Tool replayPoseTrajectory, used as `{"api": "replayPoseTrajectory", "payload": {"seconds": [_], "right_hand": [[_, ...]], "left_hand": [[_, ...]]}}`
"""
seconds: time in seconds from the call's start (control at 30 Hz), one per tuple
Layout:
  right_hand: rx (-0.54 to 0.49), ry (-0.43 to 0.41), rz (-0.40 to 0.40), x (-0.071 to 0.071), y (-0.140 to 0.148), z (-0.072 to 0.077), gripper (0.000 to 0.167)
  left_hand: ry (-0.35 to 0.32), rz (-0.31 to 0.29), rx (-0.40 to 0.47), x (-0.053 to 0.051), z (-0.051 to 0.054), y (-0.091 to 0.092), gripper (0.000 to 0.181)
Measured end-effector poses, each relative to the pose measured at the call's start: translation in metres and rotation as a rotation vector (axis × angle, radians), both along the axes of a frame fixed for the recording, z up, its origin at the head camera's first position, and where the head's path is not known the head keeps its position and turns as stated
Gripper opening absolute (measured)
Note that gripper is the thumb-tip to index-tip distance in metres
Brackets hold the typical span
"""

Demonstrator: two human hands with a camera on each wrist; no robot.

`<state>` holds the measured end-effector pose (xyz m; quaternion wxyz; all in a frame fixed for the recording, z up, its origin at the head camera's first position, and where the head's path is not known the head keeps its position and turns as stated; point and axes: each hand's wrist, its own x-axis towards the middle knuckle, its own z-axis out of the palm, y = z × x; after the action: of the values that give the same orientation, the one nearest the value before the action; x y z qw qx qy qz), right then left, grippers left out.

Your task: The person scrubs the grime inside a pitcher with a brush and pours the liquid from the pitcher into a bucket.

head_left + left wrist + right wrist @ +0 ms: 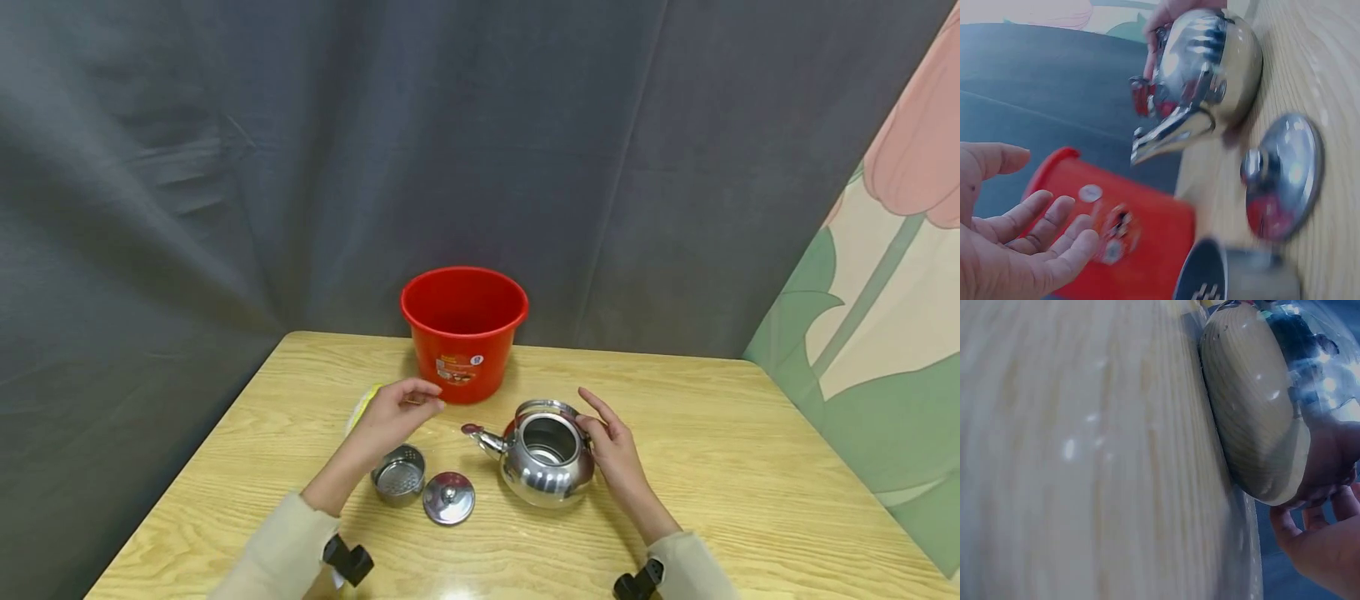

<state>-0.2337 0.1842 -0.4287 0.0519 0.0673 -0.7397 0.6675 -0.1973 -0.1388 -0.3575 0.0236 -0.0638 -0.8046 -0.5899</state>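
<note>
A shiny steel kettle (546,485) without its lid stands on the table, its spout pointing left and its handle folded toward the back. My right hand (617,450) touches the kettle's right side, index finger extended; the right wrist view shows fingertips (1285,526) against the body. My left hand (392,418) hovers to the left of the kettle with fingers loosely bent and nothing in them. Below it sit a perforated metal strainer (400,477) and the round kettle lid (448,498), knob up. The left wrist view shows the lid (1291,181) between kettle and strainer.
A red plastic bucket (480,360) stands at the back of the wooden table (675,400). Something yellow and white (362,410) lies partly hidden behind the left hand. A dark curtain (487,150) hangs behind the table.
</note>
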Motion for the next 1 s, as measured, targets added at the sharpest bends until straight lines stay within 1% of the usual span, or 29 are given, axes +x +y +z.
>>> {"api": "replayPoseTrajectory", "payload": {"seconds": [0.1, 0.17, 0.23, 0.3, 0.37, 0.47, 0.53, 0.63, 0.67, 0.77, 0.83, 0.87, 0.9, 1.0], "right_hand": [[-0.009, -0.013, 0.009, 0.000, 0.000, 0.001, 0.045], [-0.012, -0.032, 0.018, 0.000, 0.000, 0.000, 0.047], [-0.019, -0.059, 0.033, 0.001, 0.000, 0.000, 0.050], [-0.019, -0.095, 0.059, 0.003, 0.001, 0.000, 0.051], [-0.014, -0.134, 0.090, 0.006, 0.002, 0.001, 0.052], [0.017, -0.189, 0.127, 0.010, 0.003, 0.004, 0.054], [0.044, -0.232, 0.137, 0.011, 0.003, 0.006, 0.058], [0.069, -0.322, 0.136, 0.012, 0.006, 0.007, 0.065], [0.064, -0.354, 0.137, 0.011, 0.007, 0.006, 0.070], [0.015, -0.427, 0.142, 0.000, 0.015, -0.012, 0.076], [-0.038, -0.456, 0.164, -0.004, 0.019, -0.021, 0.073], [-0.062, -0.459, 0.182, -0.006, 0.021, -0.024, 0.069], [-0.083, -0.464, 0.195, -0.006, 0.021, -0.025, 0.065], [-0.110, -0.473, 0.231, 0.006, 0.017, -0.008, 0.063]], "left_hand": [[-0.099, -0.056, 0.140, -0.020, -0.005, 0.017, 0.026], [-0.164, -0.089, 0.198, -0.031, -0.010, 0.026, 0.029], [-0.217, -0.127, 0.253, -0.038, -0.016, 0.034, 0.031], [-0.273, -0.153, 0.301, -0.043, -0.022, 0.042, 0.033], [-0.318, -0.162, 0.319, -0.045, -0.026, 0.048, 0.032], [-0.361, -0.175, 0.316, -0.044, -0.030, 0.055, 0.030], [-0.381, -0.185, 0.304, -0.042, -0.031, 0.059, 0.030], [-0.422, -0.217, 0.314, -0.039, -0.033, 0.064, 0.034], [-0.439, -0.221, 0.327, -0.039, -0.034, 0.066, 0.036], [-0.474, -0.230, 0.360, -0.037, -0.039, 0.069, 0.040], [-0.496, -0.232, 0.398, -0.037, -0.042, 0.070, 0.038], [-0.509, -0.234, 0.421, -0.037, -0.044, 0.070, 0.036], [-0.522, -0.237, 0.447, -0.037, -0.045, 0.071, 0.033], [-0.571, -0.240, 0.531, -0.037, -0.049, 0.071, 0.027]]}}
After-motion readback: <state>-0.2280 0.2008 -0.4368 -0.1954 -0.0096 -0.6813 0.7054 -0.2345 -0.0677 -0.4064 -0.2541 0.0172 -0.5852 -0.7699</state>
